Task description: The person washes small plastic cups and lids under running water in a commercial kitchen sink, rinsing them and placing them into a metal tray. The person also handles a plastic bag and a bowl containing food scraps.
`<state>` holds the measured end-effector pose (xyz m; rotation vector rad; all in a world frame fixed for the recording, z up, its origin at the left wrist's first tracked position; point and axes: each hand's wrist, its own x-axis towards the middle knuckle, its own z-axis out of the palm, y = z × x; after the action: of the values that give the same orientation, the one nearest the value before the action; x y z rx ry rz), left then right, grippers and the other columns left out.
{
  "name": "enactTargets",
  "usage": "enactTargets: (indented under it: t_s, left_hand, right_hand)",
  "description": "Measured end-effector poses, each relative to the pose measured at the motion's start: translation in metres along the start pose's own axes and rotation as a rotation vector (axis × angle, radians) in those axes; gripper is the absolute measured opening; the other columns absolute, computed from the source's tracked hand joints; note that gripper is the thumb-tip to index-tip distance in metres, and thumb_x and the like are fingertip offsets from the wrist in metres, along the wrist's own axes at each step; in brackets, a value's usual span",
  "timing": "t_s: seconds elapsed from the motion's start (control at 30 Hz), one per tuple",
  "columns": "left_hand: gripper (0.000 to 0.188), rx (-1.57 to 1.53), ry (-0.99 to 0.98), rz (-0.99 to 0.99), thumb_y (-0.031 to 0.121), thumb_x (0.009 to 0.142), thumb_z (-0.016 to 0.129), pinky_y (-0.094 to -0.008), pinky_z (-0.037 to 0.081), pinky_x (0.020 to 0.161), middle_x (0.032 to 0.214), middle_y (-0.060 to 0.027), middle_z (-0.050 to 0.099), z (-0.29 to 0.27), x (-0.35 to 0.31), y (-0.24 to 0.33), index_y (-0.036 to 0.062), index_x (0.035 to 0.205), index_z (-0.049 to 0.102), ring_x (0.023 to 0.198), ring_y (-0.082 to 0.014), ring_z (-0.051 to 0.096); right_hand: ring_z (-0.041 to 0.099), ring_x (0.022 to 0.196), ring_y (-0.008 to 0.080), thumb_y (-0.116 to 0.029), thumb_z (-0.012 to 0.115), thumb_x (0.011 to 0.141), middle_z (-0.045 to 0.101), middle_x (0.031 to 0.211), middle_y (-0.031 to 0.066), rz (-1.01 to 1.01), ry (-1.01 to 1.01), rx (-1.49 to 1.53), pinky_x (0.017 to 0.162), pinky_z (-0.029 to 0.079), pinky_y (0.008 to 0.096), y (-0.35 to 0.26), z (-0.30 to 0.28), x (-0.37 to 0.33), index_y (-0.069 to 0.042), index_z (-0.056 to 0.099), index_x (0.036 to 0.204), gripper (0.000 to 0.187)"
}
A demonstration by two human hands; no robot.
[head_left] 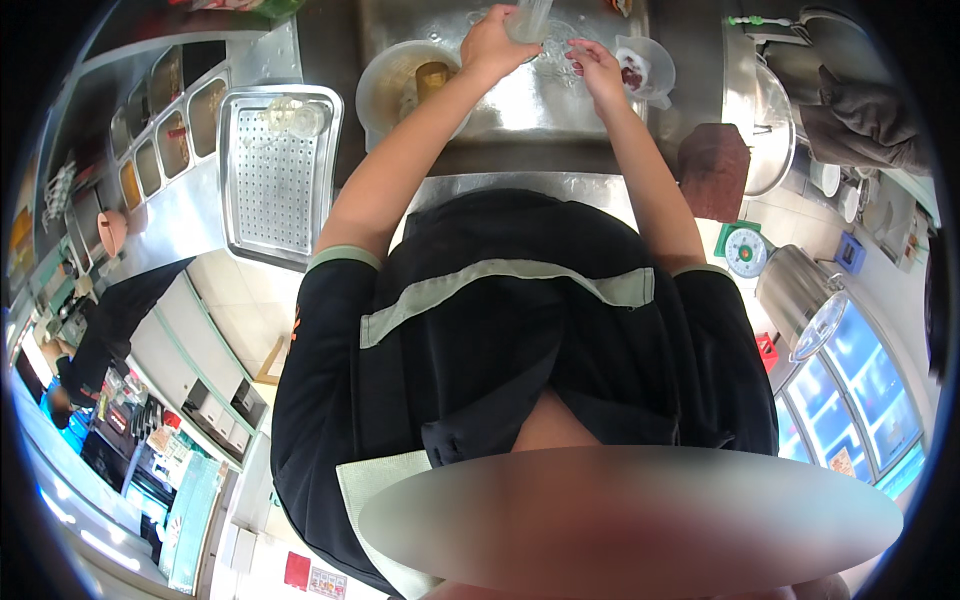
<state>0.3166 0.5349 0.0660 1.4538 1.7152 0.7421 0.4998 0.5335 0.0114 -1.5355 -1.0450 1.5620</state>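
Both hands are up over the steel sink point(500, 100) at the top of the view. Left hand point(492, 45) is wrapped around a clear glass point(530, 18), holding it pretty much upright over the basin, and the right hand point(598, 68) is just beside it with fingers spread loose, not gripping anything as far as I can see, hovering over what looks like a clear glass dish point(555, 55) sitting in the sink. Hard to make that one out, honestly, it's all glare. To the left in the basin there's a big round bowl point(400, 85) with a brownish cup inside, and on the right a small white jug point(642, 70) with something dark red in it. Further left on the counter sits a perforated steel tray point(275, 180) with a couple of clear glass pieces at its far end. My worry: wet glass in one hand over a metal sink with more glass under it. If the grip slips it drops straight onto the dish and something chips. The right elbow is also near that jug, easy to knock.
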Motion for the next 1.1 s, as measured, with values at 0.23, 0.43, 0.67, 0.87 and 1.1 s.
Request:
enactTargets:
  t_s: [0.23,0.43,0.67,0.87,1.1]
  left_hand:
    - [0.059,-0.023,0.059,0.021,0.035,0.061,0.075,-0.034,0.047,0.077,0.096,-0.0177,0.062,-0.002,-0.002,0.009,0.0031,0.106,0.052,0.089,-0.0267,0.061]
    - [0.036,-0.778,-0.222,-0.269,0.029,0.072,0.069,-0.0307,0.048,0.064,0.083,-0.0101,0.061,0.019,0.027,-0.021,0.0042,0.095,0.056,0.07,-0.0205,0.06]
    - [0.033,-1.187,-0.261,-0.514,0.006,0.072,0.063,-0.0295,0.048,0.059,0.086,-0.0103,0.057,0.036,0.048,-0.049,0.0048,0.103,0.05,0.075,-0.0159,0.057]
    - [0.067,-0.645,-0.086,-0.159,-0.002,0.059,0.067,-0.0317,0.049,0.067,0.096,-0.0155,0.054,0.018,0.029,-0.017,0.0003,0.119,0.037,0.085,-0.0208,0.056]
    - [0.058,-0.357,0.03,-0.1,0.01,0.061,0.07,-0.0298,0.049,0.07,0.096,-0.0144,0.055,0.017,0.028,-0.008,-0.0004,0.113,0.045,0.084,-0.0195,0.056]
  right_hand:
    - [0.05,0.071,0.0096,-0.009,0.058,0.078,0.06,0.082,0.0037,0.067,-0.088,0.008,0.066,0.04,0.0217,0.006,-0.003,0.005,-0.006,0.058,0.102,0.025]
    - [0.049,0.068,0.0095,-0.016,0.055,0.084,0.062,0.082,0.0051,0.063,-0.048,0.018,0.065,0.041,0.0217,-0.008,0.003,-0.002,-0.005,0.056,0.103,0.022]
    - [0.05,0.069,0.0096,-0.021,0.054,0.087,0.062,0.078,0.0051,-0.078,-0.01,-0.011,0.065,0.042,0.0223,-0.02,0.004,-0.004,-0.003,0.055,0.103,0.024]
    - [0.05,0.069,0.0094,-0.014,0.051,0.087,0.061,0.079,0.0047,-0.024,-0.081,0.004,0.065,0.041,0.022,-0.009,-0.001,-0.001,-0.005,0.055,0.104,0.02]
    - [0.048,0.067,0.0086,-0.016,0.052,0.087,0.061,0.078,0.0045,0.085,-0.136,-0.008,0.064,0.04,0.0215,-0.002,0.009,-0.003,-0.005,0.056,0.104,0.021]
